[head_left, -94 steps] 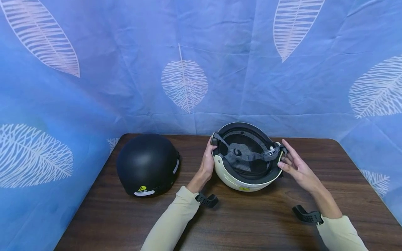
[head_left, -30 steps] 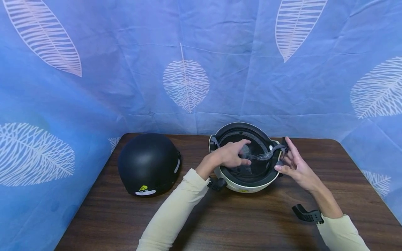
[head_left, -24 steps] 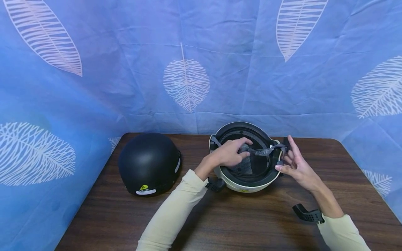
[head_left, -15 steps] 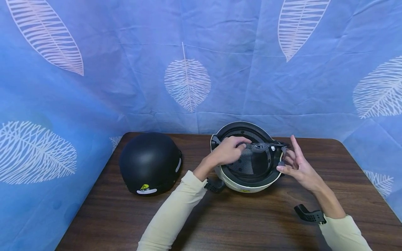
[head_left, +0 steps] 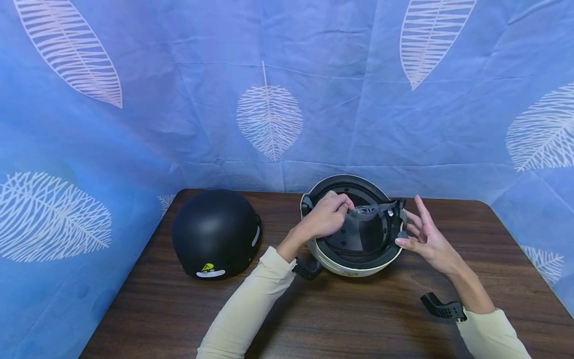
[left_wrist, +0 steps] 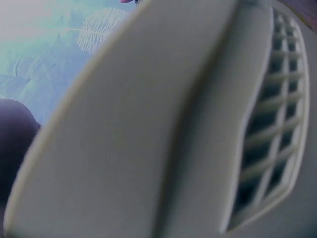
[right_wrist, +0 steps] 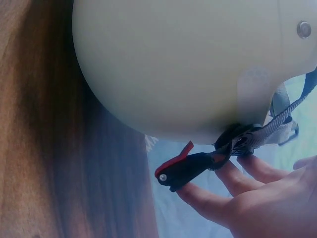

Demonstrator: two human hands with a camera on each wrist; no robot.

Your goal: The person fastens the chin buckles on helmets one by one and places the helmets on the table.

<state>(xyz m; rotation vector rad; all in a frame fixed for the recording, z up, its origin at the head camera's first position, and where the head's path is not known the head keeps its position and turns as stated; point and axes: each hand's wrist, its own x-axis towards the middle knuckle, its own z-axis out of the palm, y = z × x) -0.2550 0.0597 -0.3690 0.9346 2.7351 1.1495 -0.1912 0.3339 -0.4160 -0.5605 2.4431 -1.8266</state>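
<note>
A cream helmet (head_left: 358, 269) lies upturned on the table, showing its black padded inside (head_left: 365, 234). Reaching over its left rim, my left hand (head_left: 326, 214) pinches the grey chin strap (head_left: 374, 210), which stretches across toward the right rim. My right hand (head_left: 428, 242) holds the right rim, thumb at the edge and index finger raised. In the right wrist view, fingers (right_wrist: 213, 201) of that hand touch a black buckle (right_wrist: 185, 171) with a red tab, on the strap outside the shell. The left wrist view shows the helmet's vent grille (left_wrist: 277, 109); the left hand is hidden there.
A black helmet (head_left: 215, 232) sits dome up at the left of the brown wooden table (head_left: 358, 324). Behind the table hangs a blue cloth (head_left: 202, 124) with white leaf prints. Each wrist wears a black camera mount (head_left: 441, 307).
My left hand has left the helmet's left rim, reached inside and taken hold of the chin strap. The strap has risen and straightened. The right hand stays at the right rim.
</note>
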